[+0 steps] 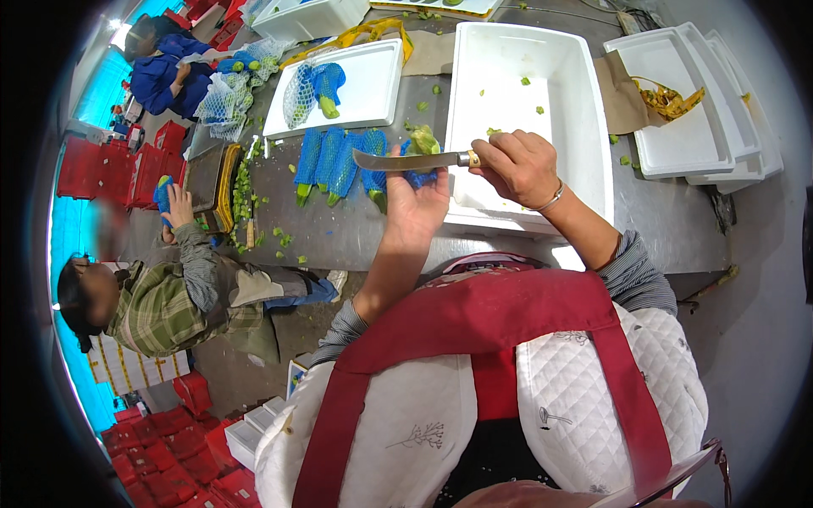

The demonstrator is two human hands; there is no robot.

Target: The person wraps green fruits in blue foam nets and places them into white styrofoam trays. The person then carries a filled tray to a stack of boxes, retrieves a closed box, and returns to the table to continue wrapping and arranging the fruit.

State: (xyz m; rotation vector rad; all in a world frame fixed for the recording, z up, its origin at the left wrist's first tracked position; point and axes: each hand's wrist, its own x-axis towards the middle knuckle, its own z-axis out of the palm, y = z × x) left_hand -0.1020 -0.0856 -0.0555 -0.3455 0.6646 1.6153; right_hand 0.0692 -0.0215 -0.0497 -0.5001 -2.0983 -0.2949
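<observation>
My right hand (521, 166) grips the light handle of a curved-blade knife (406, 161), its blade pointing left across the fingers of my left hand. Palm up, my left hand (416, 206) holds a green vegetable (422, 141) wrapped in blue foam netting (420, 179); the blade and fingers hide part of it. Left of that hand, several long green vegetables in blue netting sleeves (345, 164) lie side by side on the metal table (330, 238). A large white foam box (530, 117) stands just beyond and under my right hand, with a few green scraps inside.
Another netted vegetable (328, 95) lies on a white foam lid (365, 82). Stacked foam lids (683, 143) stand at the right. Green trimmings (242, 190) and a second knife (250, 232) lie at the left, near a co-worker (165, 292) holding a netted vegetable. Another person (168, 76) works farther back.
</observation>
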